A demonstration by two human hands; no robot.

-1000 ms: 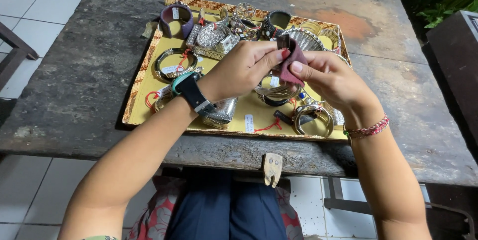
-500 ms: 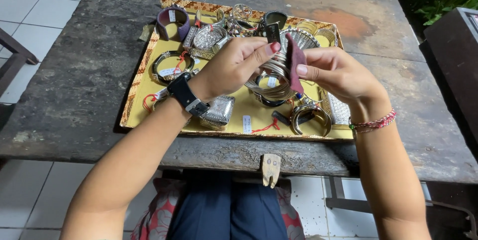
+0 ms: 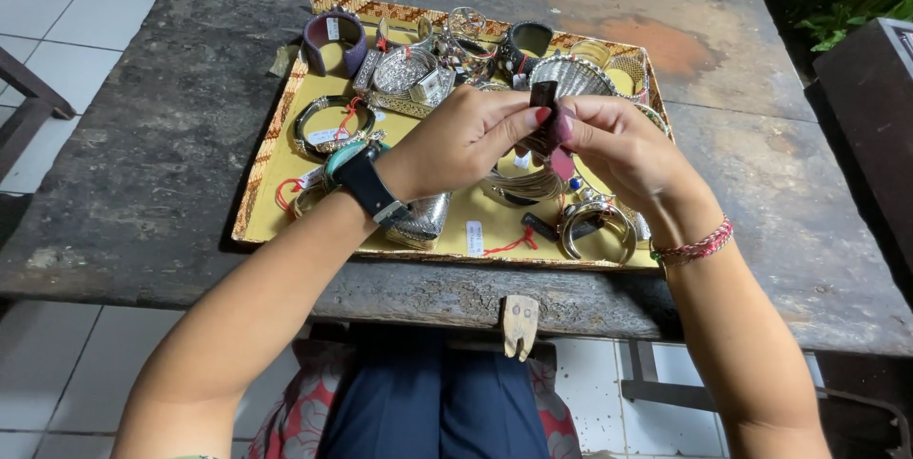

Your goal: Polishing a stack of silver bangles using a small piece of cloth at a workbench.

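One view, head: we see both hands meet above the tray (image 3: 276, 126) on the worktop (image 3: 152, 145).
Thing: a small dark strip (image 3: 544, 97), raised over the bracelets.
Grip: left hand (image 3: 456, 140) and right hand (image 3: 623, 150) both pinch it with fingertips.
Progress: we judge it lifted off the tray and under handling, not set down.
Axis: near upright, top end tipped away from us.

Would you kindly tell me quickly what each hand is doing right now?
Left hand: closed, pinching the dark bracelet above the tray.
Right hand: closed, pinching the same bracelet from the other side.
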